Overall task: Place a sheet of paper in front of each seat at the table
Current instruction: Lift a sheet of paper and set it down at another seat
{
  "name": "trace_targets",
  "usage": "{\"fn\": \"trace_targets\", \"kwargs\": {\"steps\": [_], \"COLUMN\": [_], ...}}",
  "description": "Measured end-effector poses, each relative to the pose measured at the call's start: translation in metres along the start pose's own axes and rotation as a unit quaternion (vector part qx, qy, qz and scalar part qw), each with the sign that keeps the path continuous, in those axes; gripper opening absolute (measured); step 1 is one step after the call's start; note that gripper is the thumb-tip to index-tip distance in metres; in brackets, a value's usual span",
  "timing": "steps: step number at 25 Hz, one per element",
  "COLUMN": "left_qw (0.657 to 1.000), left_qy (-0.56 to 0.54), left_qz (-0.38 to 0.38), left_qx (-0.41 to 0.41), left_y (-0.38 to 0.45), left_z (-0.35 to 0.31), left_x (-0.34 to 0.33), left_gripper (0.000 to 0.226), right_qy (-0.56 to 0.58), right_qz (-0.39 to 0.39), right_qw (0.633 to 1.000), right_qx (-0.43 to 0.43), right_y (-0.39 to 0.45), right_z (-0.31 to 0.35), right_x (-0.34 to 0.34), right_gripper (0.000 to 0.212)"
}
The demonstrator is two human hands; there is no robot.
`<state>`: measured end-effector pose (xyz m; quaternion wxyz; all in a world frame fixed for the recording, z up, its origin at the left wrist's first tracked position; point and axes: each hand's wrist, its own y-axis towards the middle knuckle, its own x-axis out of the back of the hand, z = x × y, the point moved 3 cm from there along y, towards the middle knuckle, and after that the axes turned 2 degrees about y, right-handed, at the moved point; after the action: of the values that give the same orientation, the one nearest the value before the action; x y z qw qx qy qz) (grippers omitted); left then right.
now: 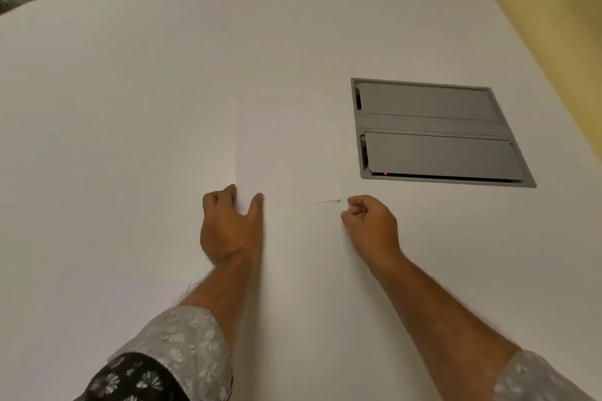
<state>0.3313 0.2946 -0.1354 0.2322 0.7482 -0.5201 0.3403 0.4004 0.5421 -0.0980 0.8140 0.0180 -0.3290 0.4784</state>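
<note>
While the stack of paper (pixel 286 153) is lying flat mid-table (pixel 130 107), left of a grey cable hatch (pixel 436 133), the left hand (pixel 229 228) is pinching its near left corner; the right hand (pixel 371 225) is curling loosely, empty, just beside its right corner.

White paper (pixel 280 153) lies on a white table (pixel 130 107), a grey hatch (pixel 436 133) at three o'clock shows a red dot, and the sleeves (pixel 182 345) carry pale flowers on black and grey.
</note>
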Motion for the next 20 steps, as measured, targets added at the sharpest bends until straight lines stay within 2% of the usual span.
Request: {"fn": "trace_targets", "kwargs": {"steps": [3, 10, 16, 20], "left_qw": [1.0, 0.999, 0.999, 0.998], "left_qy": [-0.001, -0.002, -0.017, -0.053], "left_qz": [-0.017, -0.031, -0.037, -0.04], "left_qx": [-0.01, -0.026, -0.03, -0.023], "left_y": [0.0, -0.001, -0.001, -0.003], "left_z": [0.002, 0.002, 0.002, -0.001], "left_x": [-0.003, -0.004, -0.004, 0.0], "left_gripper": [0.05, 0.039, 0.043, 0.053], "right_qy": [-0.011, 0.017, 0.075, 0.106], "right_qz": [-0.031, -0.071, -0.11, -0.132], "right_qw": [0.999, 0.997, 0.991, 0.986], "right_qx": [0.013, -0.005, -0.026, -0.007], "right_y": [0.02, 0.03, 0.034, 0.028], "right_z": [0.005, 0.018, 0.021, 0.02], "right_x": [-0.013, -0.034, -0.041, -0.04], "right_gripper": [0.03, 0.015, 0.025, 0.004]}}
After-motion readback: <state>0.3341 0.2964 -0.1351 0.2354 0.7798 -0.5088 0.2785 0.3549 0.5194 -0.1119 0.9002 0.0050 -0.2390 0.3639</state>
